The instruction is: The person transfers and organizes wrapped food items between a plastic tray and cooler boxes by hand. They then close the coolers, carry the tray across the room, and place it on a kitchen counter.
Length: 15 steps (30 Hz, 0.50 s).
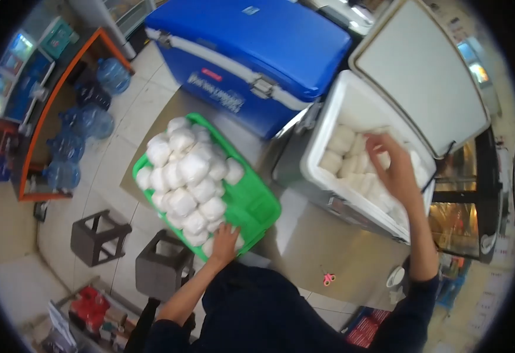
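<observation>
A heap of white, rounded bundles (182, 176) fills the left part of a green plastic tray (257, 203). My left hand (225, 242) rests at the tray's near edge, fingers stretched over the lowest bundles. To the right, a grey and white cooler box (313, 162) stands with its lid (419, 76) swung up. Inside it lie several similar pale, rounded bundles (343, 141). My right hand (391, 167) is over the box opening, its fingers curved and apart with nothing visible between them. It hides some of the bundles below.
A closed blue cooler (246, 47) stands beyond the tray. Two dark stools (98, 236) are at the left, near large blue water bottles (92, 120) by an orange-edged shelf (31, 141). Pink-handled scissors (328, 279) lie on the brown sheet (304, 247) below the open cooler.
</observation>
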Each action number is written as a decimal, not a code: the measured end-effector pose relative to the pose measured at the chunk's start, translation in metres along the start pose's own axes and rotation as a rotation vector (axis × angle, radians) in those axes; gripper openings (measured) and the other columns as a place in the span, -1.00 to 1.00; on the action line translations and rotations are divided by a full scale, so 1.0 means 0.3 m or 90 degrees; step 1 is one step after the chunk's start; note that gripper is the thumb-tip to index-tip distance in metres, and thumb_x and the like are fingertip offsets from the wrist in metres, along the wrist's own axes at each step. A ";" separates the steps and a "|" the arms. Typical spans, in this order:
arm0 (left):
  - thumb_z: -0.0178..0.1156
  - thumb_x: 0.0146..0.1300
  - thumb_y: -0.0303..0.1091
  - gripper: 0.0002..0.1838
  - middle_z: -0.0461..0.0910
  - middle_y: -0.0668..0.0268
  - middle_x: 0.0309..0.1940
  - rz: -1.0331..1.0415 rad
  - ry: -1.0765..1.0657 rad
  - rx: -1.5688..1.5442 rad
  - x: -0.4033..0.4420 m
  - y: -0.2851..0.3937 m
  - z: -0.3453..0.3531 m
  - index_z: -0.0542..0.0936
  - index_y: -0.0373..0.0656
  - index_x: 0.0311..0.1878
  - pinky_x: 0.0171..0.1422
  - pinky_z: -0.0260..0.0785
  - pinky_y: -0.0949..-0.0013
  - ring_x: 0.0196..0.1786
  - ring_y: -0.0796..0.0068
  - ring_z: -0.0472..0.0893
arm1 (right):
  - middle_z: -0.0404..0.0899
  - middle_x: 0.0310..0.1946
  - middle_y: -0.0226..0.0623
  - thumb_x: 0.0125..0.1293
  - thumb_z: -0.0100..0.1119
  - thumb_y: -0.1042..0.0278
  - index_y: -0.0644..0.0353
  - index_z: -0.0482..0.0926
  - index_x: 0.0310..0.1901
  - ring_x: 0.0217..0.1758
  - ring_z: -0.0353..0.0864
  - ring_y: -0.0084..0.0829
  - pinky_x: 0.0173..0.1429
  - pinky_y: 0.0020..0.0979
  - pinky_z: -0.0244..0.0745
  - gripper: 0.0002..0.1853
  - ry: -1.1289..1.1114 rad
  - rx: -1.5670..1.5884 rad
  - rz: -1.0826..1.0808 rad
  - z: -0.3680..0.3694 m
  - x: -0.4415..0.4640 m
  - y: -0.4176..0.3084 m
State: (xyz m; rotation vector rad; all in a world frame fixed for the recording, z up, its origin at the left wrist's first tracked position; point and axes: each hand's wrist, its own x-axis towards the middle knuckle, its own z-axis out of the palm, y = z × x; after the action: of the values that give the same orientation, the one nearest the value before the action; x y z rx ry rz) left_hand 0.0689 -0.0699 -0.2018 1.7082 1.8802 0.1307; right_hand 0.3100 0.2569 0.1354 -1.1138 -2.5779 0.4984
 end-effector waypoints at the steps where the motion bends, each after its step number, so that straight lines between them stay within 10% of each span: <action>1: 0.50 -0.20 -0.33 -0.10 0.34 -0.02 0.40 0.023 0.011 -0.002 0.003 0.026 -0.056 0.46 -0.10 0.37 0.43 0.27 -0.09 0.43 -0.06 0.30 | 0.70 -0.11 -0.21 0.31 0.25 0.59 0.24 0.60 0.02 -0.11 0.68 -0.31 0.04 -0.35 0.55 -0.74 0.002 0.024 -0.003 -0.028 -0.068 -0.074; 5: 0.50 -0.18 -0.40 -0.21 0.40 0.09 0.35 0.263 0.036 -0.156 0.001 0.196 -0.380 0.51 -0.04 0.27 0.37 0.32 -0.01 0.33 0.00 0.40 | 0.70 -0.05 -0.14 0.29 0.44 0.25 0.26 0.55 0.18 0.01 0.68 -0.33 0.14 -0.35 0.54 -0.51 -0.219 0.282 0.216 -0.027 -0.258 -0.312; 10: 0.26 0.06 -0.66 -0.34 0.42 0.12 0.34 0.625 0.235 -0.249 0.081 0.531 -0.778 0.45 -0.02 0.28 0.48 0.30 0.03 0.42 0.00 0.40 | 0.64 0.09 -0.14 0.32 0.45 0.11 0.20 0.45 0.33 0.11 0.64 -0.35 0.21 -0.33 0.53 -0.36 -0.251 0.454 0.122 0.080 -0.281 -0.258; 15: 0.31 0.08 -0.67 -0.35 0.44 0.06 0.31 0.474 0.516 -0.313 0.243 0.647 -1.035 0.43 -0.07 0.27 0.44 0.36 0.02 0.38 -0.07 0.45 | 0.55 0.14 -0.32 0.25 0.52 0.27 0.16 0.47 0.28 0.21 0.57 -0.43 0.32 -0.32 0.50 -0.39 -0.224 0.450 0.090 -0.072 -0.020 -0.044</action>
State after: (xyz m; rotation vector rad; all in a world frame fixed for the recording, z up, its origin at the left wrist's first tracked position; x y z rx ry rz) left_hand 0.0902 0.1274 0.1144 2.0329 1.3508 1.6265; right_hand 0.3138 0.2483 0.1595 -0.9980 -2.2515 1.6041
